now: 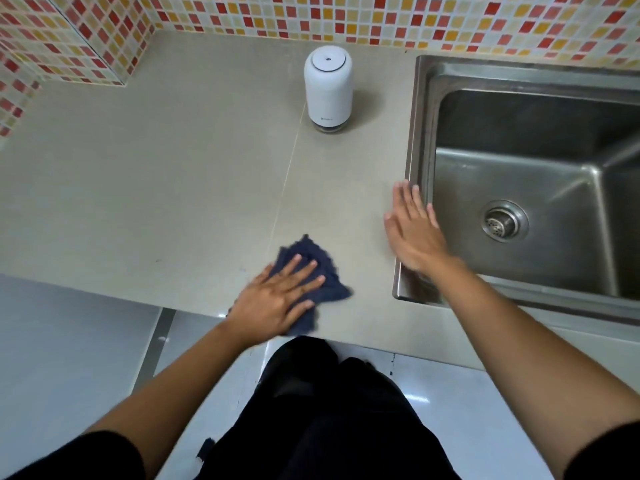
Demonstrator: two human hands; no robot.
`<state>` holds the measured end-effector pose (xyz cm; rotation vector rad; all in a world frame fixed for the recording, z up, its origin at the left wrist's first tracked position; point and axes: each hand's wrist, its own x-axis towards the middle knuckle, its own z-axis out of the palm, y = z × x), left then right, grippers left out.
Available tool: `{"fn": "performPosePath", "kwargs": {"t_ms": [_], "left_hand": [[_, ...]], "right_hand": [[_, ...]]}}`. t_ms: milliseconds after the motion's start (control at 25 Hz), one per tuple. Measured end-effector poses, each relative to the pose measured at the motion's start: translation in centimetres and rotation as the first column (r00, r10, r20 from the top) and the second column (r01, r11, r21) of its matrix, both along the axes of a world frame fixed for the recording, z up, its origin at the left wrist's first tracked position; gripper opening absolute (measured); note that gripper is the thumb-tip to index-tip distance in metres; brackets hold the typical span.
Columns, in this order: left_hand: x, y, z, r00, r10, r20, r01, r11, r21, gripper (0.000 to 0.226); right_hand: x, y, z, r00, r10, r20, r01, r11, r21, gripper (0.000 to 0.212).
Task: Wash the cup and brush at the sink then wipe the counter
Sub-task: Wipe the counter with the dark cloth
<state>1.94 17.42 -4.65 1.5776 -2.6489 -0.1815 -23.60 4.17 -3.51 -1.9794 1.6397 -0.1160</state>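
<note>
worktop (156, 168): wide surface stretches left and behind the cloth (327, 271) | cloth: dark blue, crumpled, near front edge | left hand (277, 299): grip spread flat, presses cloth | right hand (414, 233): grip spread, fingers straight, over left rim of sink (420, 133) | white canister (328, 88): upright, behind

Open worktop (138, 185) lay ahead and left of the left fingers (301, 270). White canister (328, 88) stood well beyond them. Sink rim (420, 133) lay just beside the right fingers (403, 209).
</note>
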Motion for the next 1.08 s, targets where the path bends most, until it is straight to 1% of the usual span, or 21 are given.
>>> {"fn": "performPosePath", "kwargs": {"t_ms": [40, 120, 160, 200, 240, 280, 360, 400, 440, 480, 560, 600, 640, 720, 760, 840, 880, 960, 1040, 1080], "left_hand": [[0.3, -1.7, 0.1, 0.995, 0.095, 0.005, -0.095, 0.995, 0.025, 0.057], [-2.5, -4.5, -0.1, 0.942, 0.329, -0.066, -0.323, 0.943, 0.087, 0.062], [-4.8, -4.6, -0.1, 0.922, 0.379, -0.079, -0.369, 0.922, 0.117, 0.062], [-6.7, -3.8, -0.1, 0.933, 0.346, -0.096, -0.336, 0.936, 0.11, 0.06], [-7.6, -2.5, -0.3, 0.965, 0.242, -0.099, -0.237, 0.969, 0.066, 0.055], [-7.3, -0.6, -0.4, 0.991, 0.105, -0.083, -0.102, 0.994, 0.045, 0.052], [-4.0, 2.3, -0.1, 0.994, -0.074, -0.078, 0.079, 0.994, 0.071, 0.049], [-2.0, 2.5, -0.3, 0.992, -0.098, -0.084, 0.101, 0.994, 0.037, 0.049], [-0.4, 2.1, -0.3, 0.995, -0.063, -0.078, 0.065, 0.998, 0.02, 0.05], [0.4, 1.1, -0.3, 0.997, 0.015, -0.08, -0.015, 1.0, 0.0, 0.053], [-1.2, -1.5, -0.2, 0.968, 0.232, -0.091, -0.231, 0.973, 0.024, 0.059], [-3.0, -2.2, -0.3, 0.952, 0.284, -0.115, -0.283, 0.959, 0.024, 0.058], [-5.0, -2.0, -0.4, 0.952, 0.272, -0.138, -0.273, 0.962, 0.008, 0.054], [-7.6, 0.6, -1.0, 0.986, 0.112, -0.124, -0.116, 0.993, -0.027, 0.047], [-7.4, 2.3, -1.0, 0.993, 0.044, -0.111, -0.046, 0.999, -0.019, 0.046], [-4.6, 5.4, -0.6, 0.994, 0.021, -0.11, -0.021, 1.0, 0.001, 0.044], [-2.6, 6.7, -0.8, 0.993, 0.053, -0.105, -0.054, 0.999, -0.006, 0.043], [2.1, 8.7, -0.9, 0.972, 0.212, -0.105, -0.214, 0.977, -0.002, 0.043], [7.1, 9.2, -0.8, 0.906, 0.409, -0.109, -0.41, 0.912, 0.015, 0.05], [9.5, 8.8, -0.5, 0.87, 0.483, -0.098, -0.482, 0.875, 0.04, 0.054]], "right_hand": [[0.4, 1.2, -0.4, 0.999, -0.026, -0.041, 0.025, 0.999, -0.04, 0.056], [0.9, 2.6, -0.6, 0.995, -0.068, -0.067, 0.062, 0.994, -0.09, 0.056], [0.9, 2.9, -0.7, 0.994, -0.071, -0.081, 0.064, 0.993, -0.096, 0.055], [0.9, 2.9, -0.7, 0.993, -0.071, -0.098, 0.061, 0.993, -0.098, 0.055], [0.8, 2.9, -0.7, 0.991, -0.069, -0.112, 0.057, 0.993, -0.104, 0.054], [0.7, 2.8, -0.8, 0.991, -0.069, -0.117, 0.055, 0.991, -0.118, 0.054], [0.6, 2.7, -0.9, 0.991, -0.073, -0.115, 0.057, 0.989, -0.135, 0.053], [0.6, 2.8, -0.9, 0.991, -0.071, -0.117, 0.054, 0.989, -0.137, 0.053], [0.7, 2.9, -1.0, 0.99, -0.071, -0.121, 0.053, 0.988, -0.144, 0.053], [0.8, 2.9, -1.0, 0.989, -0.074, -0.128, 0.055, 0.987, -0.151, 0.053], [0.7, 2.7, -1.0, 0.988, -0.076, -0.134, 0.055, 0.987, -0.151, 0.053], [0.8, 2.7, -1.1, 0.988, -0.074, -0.135, 0.054, 0.988, -0.147, 0.053], [0.8, 2.7, -1.1, 0.987, -0.072, -0.144, 0.051, 0.989, -0.142, 0.053], [0.8, 2.8, -1.0, 0.981, -0.068, -0.18, 0.041, 0.988, -0.148, 0.053], [0.8, 2.8, -0.9, 0.977, -0.057, -0.206, 0.021, 0.985, -0.169, 0.054], [1.5, 3.3, -0.4, 0.971, 0.007, -0.24, -0.065, 0.97, -0.233, 0.058], [2.4, 3.7, -0.2, 0.971, 0.059, -0.23, -0.118, 0.96, -0.255, 0.061], [4.8, 4.8, 0.1, 0.973, 0.151, -0.177, -0.193, 0.948, -0.254, 0.063], [7.0, 5.4, -0.1, 0.968, 0.214, -0.131, -0.238, 0.947, -0.215, 0.062], [7.9, 5.5, -0.3, 0.965, 0.232, -0.12, -0.253, 0.945, -0.208, 0.062]]}}
